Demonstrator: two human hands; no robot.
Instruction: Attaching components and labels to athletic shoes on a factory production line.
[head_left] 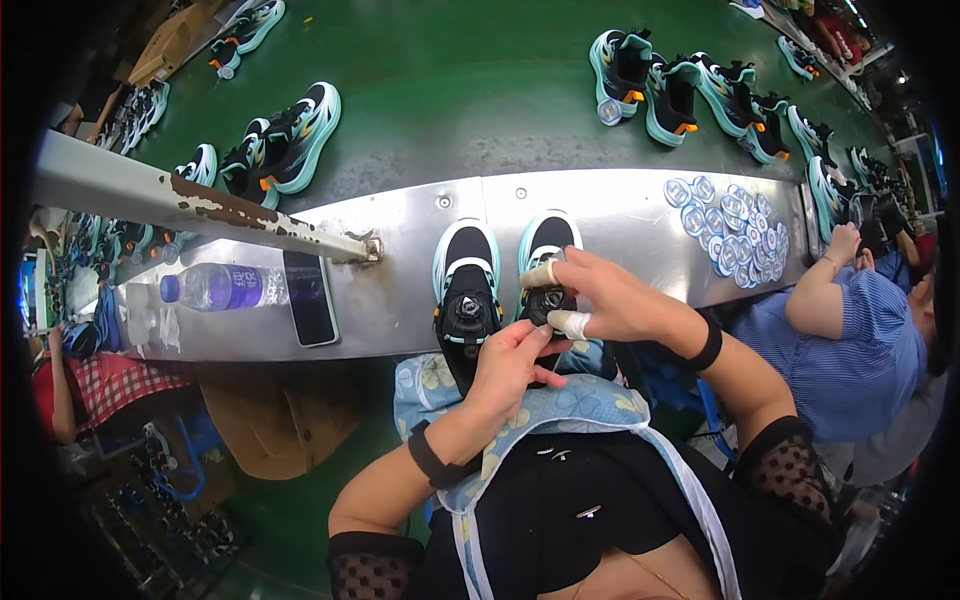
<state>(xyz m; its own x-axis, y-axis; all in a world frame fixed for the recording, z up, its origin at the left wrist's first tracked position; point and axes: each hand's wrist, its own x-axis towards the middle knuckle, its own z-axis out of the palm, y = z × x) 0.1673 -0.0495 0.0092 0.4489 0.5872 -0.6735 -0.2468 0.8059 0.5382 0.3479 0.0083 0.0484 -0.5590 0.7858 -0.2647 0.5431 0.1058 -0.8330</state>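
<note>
Two black, white and mint sneakers stand side by side at the near edge of the metal counter, toes pointing away from me. The left sneaker (467, 262) has a round lacing dial (470, 306) on its tongue and is not held. Over the right sneaker (549, 232), my right hand (612, 296) is closed, with white tape on two fingertips that press around its dial area. My left hand (507, 368) pinches at the same sneaker's tongue, just below the dial. What lies between the left fingertips is too small to make out.
Round blue-and-white tags (738, 232) lie heaped at the right. A phone (311, 298), a water bottle (222, 287) and a rusty white post (200, 195) are at the left. More sneakers (672, 98) stand on the green belt (450, 90). A co-worker in blue stripes (850, 350) sits at the right.
</note>
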